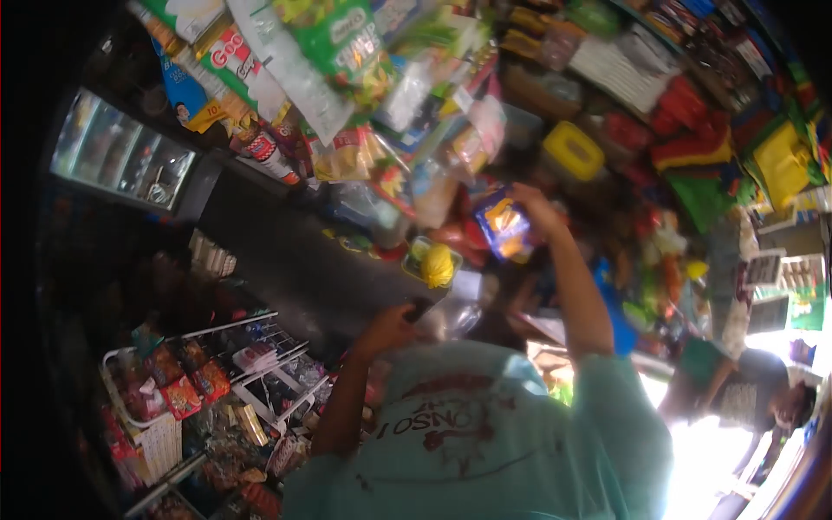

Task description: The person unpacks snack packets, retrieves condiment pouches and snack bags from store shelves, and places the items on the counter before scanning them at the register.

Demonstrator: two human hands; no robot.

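My right hand [537,211] reaches forward and grips a purple and yellow packet [503,224] by its upper right side. Lower and to the left, my left hand [387,332] is closed around a small dark object [419,310], too blurred to name. Just beyond my left hand sits a knotted yellow plastic bag [437,265] in a small container. A clear plastic wrapper [455,319] lies near it, between my two arms.
Hanging snack packs [334,48] crowd the upper view. A yellow-lidded tub [573,151] stands beyond my right hand. At left are a glass-fronted fridge [121,149] and a white wire rack [165,433] of packets. Another person [745,390] is at the right, by the bright opening.
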